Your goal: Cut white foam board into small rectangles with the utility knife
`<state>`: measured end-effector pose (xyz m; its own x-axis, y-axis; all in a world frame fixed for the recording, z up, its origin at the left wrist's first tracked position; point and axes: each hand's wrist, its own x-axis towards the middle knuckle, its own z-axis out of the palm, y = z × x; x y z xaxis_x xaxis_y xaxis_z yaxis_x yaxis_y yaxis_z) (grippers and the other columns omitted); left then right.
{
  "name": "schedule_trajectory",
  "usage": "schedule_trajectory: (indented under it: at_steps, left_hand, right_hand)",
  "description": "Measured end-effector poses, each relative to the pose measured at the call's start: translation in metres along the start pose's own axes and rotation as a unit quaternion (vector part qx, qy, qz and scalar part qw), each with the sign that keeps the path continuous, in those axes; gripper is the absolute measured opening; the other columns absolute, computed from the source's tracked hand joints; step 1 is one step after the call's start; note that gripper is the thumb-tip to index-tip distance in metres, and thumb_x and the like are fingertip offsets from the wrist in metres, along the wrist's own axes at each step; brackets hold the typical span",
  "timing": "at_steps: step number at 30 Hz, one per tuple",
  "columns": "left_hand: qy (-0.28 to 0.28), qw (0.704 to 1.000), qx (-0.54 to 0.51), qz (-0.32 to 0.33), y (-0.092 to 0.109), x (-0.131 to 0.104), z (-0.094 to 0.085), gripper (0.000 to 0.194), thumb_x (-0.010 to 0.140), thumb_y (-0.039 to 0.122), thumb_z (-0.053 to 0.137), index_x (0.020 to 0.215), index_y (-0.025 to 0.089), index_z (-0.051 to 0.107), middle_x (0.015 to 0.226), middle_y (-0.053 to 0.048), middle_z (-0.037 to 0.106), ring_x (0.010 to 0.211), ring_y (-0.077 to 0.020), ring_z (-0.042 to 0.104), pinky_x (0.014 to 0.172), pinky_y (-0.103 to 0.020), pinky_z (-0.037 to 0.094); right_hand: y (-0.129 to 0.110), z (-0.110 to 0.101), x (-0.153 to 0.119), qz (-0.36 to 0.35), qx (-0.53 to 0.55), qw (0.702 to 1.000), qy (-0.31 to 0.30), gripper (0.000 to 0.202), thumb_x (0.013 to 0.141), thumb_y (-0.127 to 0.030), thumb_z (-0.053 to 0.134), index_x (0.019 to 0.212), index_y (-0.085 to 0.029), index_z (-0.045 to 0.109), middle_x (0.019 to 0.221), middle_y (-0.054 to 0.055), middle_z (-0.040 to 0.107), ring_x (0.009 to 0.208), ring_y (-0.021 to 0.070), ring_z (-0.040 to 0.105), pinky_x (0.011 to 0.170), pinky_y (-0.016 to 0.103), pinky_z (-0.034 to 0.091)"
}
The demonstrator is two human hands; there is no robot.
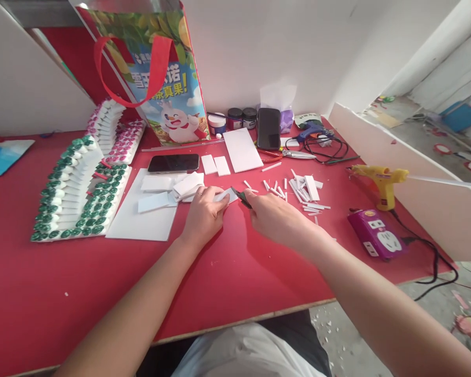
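My left hand (pixel 204 213) presses a small white rectangular piece (pixel 231 195) against the red table (pixel 220 272), fingers together on it. In my right hand (pixel 272 217) is a dark cutting knife (pixel 242 198), its tip at the right end of that piece. Left of my left hand, several white pieces (pixel 157 183) lie in a loose pile on a larger white sheet (pixel 141 228). Thin white strips (pixel 300 189) are scattered to the right, beyond my right hand. Two small white rectangles (pixel 222 166) lie ahead of my hands, beside an upright-lying white board (pixel 243 150).
A black phone (pixel 173 163), scissors (pixel 298 154), and a printed bag (pixel 168 89) stand or lie toward the back. Green-and-white decorated work (pixel 98 209) is at the left. A yellow glue gun (pixel 380 180) and purple power socket (pixel 377 234) with cables occupy the right.
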<state>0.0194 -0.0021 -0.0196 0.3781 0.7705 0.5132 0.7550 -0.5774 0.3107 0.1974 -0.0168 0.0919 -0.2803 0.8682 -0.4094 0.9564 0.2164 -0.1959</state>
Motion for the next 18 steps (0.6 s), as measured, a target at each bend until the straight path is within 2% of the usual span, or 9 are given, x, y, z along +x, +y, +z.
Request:
schedule_trajectory:
  at_steps: [4, 12, 18]
  left_hand:
    - [-0.001, 1.000, -0.002, 0.006, -0.001, 0.001, 0.000, 0.028, 0.098, 0.016, 0.048, 0.099, 0.018, 0.076, 0.100, -0.012, 0.066, 0.089, -0.0246, 0.049, 0.081, -0.039, 0.047]
    - [0.005, 1.000, -0.017, -0.003, -0.001, 0.000, 0.002, 0.031, 0.100, 0.017, 0.045, 0.101, 0.017, 0.077, 0.099, -0.012, 0.066, 0.089, -0.0244, 0.051, 0.083, -0.040, 0.046]
    - [0.022, 1.000, -0.020, -0.010, -0.002, -0.002, 0.005, 0.032, 0.100, 0.019, 0.046, 0.102, 0.022, 0.078, 0.099, -0.010, 0.066, 0.090, -0.0238, 0.053, 0.083, -0.042, 0.048]
  right_hand:
    - [0.000, -0.002, -0.003, -0.005, -0.018, 1.000, -0.009, 0.033, 0.094, -0.008, 0.040, 0.122, -0.011, 0.057, 0.095, 0.014, 0.073, 0.086, 0.0246, 0.070, 0.055, 0.029, 0.032]
    - [0.000, 0.003, -0.011, -0.001, -0.055, 0.998, -0.017, 0.047, 0.094, -0.007, 0.039, 0.140, -0.007, 0.046, 0.096, 0.016, 0.072, 0.087, 0.0280, 0.071, 0.057, 0.031, 0.035]
    - [0.002, 0.007, -0.021, 0.005, -0.056, 0.998, -0.023, 0.044, 0.094, -0.008, 0.039, 0.136, -0.009, 0.048, 0.093, 0.015, 0.071, 0.082, 0.0283, 0.071, 0.057, 0.031, 0.037]
